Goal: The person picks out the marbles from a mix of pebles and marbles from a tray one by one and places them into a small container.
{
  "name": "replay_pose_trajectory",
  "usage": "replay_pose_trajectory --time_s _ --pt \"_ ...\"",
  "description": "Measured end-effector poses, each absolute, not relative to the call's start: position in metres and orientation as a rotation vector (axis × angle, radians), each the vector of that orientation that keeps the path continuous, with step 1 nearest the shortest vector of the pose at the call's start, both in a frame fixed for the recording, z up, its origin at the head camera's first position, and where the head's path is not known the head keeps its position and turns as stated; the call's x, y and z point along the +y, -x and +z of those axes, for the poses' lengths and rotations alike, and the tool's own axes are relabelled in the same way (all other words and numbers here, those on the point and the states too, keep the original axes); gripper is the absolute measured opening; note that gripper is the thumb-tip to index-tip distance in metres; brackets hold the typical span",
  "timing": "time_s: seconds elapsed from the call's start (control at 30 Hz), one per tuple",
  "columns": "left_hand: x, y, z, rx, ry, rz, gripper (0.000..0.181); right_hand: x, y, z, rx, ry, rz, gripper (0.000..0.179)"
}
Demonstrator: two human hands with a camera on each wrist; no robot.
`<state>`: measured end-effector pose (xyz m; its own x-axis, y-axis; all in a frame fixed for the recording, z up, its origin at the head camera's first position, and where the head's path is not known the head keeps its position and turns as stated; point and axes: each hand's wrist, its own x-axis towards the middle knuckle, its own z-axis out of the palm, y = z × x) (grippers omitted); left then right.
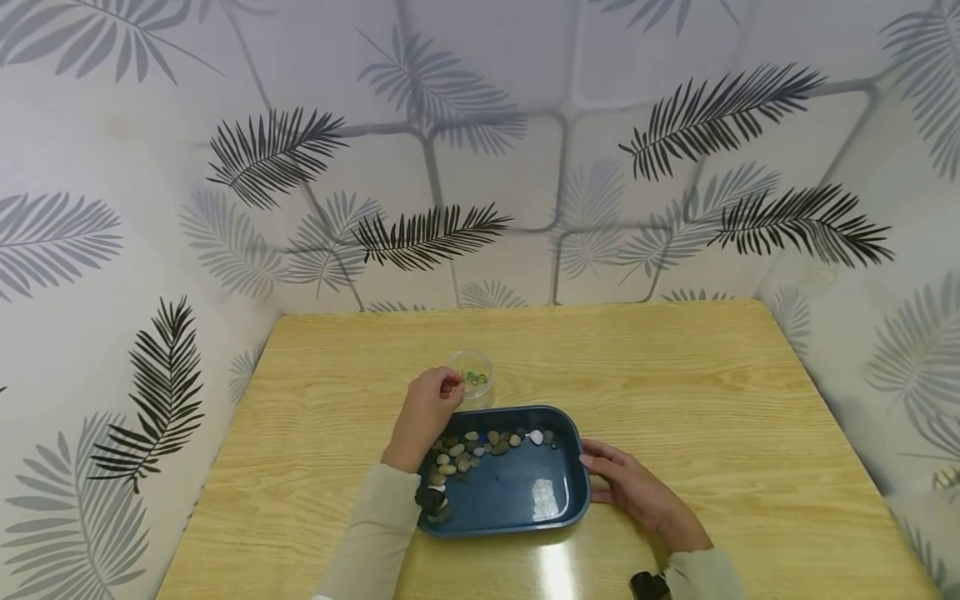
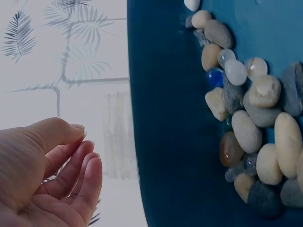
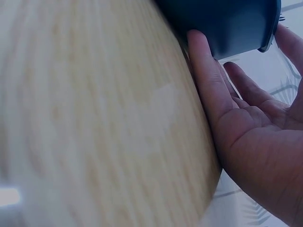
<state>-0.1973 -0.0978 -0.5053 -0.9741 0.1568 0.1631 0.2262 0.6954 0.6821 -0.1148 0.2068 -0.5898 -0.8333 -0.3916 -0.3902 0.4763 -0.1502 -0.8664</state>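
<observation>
My left hand (image 1: 432, 407) is beside the rim of a clear cup (image 1: 480, 398) that holds several small green and yellow pieces. In the left wrist view, the thumb and fingertips of this hand (image 2: 61, 170) come together; whether something tiny is between them is hidden. A dark blue tray (image 1: 498, 508) lies in front of the cup. Mixed pebbles (image 1: 457, 454) line its left and back sides, with a blue glass bead (image 2: 214, 77) and clear beads among them. My right hand (image 1: 630, 483) touches the tray's right wall with fairly straight fingers.
The pale wooden table (image 1: 675, 375) carries the tray and cup. Behind it and at both sides hangs a white leaf-patterned cloth (image 1: 510, 183). Dark wrist devices sit at both wrists, the left one (image 1: 430, 500) overlapping the tray's left edge.
</observation>
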Motion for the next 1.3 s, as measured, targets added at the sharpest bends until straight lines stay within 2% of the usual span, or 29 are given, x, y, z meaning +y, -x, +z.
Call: replay_pose_trajectory --time_s 0.3,1.3 --pt "-0.083 0.188 -0.501 -2.817 0.395 -1.204 0.018 0.207 0.116 -0.591 1.557 -0.075 -2.027 0.058" --pt "-0.012 0.155 -0.521 -2.947 0.654 -1.286 0.017 0.205 0.114 -0.590 1.586 -0.073 -2.016 0.057"
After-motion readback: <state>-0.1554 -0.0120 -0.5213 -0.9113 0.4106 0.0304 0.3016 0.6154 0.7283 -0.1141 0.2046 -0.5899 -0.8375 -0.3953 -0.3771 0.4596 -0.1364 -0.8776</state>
